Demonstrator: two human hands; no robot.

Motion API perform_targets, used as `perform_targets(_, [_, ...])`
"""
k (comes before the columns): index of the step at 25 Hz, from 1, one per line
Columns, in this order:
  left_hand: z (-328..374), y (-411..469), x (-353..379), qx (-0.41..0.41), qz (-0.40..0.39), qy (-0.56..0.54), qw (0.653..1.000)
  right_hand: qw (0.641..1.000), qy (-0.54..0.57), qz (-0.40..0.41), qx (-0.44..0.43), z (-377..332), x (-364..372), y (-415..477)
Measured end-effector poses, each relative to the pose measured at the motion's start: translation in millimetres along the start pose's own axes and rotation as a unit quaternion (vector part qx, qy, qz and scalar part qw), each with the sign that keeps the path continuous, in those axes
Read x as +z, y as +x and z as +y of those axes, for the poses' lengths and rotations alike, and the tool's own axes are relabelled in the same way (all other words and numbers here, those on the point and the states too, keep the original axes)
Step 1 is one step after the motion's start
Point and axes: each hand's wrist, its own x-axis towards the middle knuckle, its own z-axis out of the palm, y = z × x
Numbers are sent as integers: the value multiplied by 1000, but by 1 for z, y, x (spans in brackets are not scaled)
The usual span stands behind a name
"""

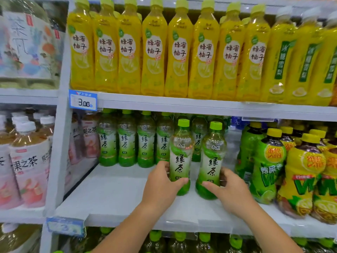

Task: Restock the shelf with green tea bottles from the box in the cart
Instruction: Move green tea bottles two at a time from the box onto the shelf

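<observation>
Two green tea bottles stand upright on the white middle shelf, side by side. My left hand grips the lower part of the left green tea bottle. My right hand grips the lower part of the right green tea bottle. Behind them, a row of several more green tea bottles lines the back of the same shelf. Neither the box nor the cart is in view.
Yellow honey-pomelo bottles fill the shelf above. Lime-green and yellow lemon-tea bottles crowd the right side of the middle shelf. Pink fruit-tea bottles stand in the bay to the left. More green caps show on the shelf below.
</observation>
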Motion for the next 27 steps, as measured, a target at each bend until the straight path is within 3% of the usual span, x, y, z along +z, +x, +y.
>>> perform_targets(7, [-5, 43, 30, 1, 69, 85, 994, 999, 25, 19, 13, 22, 22, 68])
perform_targets(27, [-20, 88, 61, 30, 98, 232, 967, 993, 62, 100, -5, 48, 46, 111])
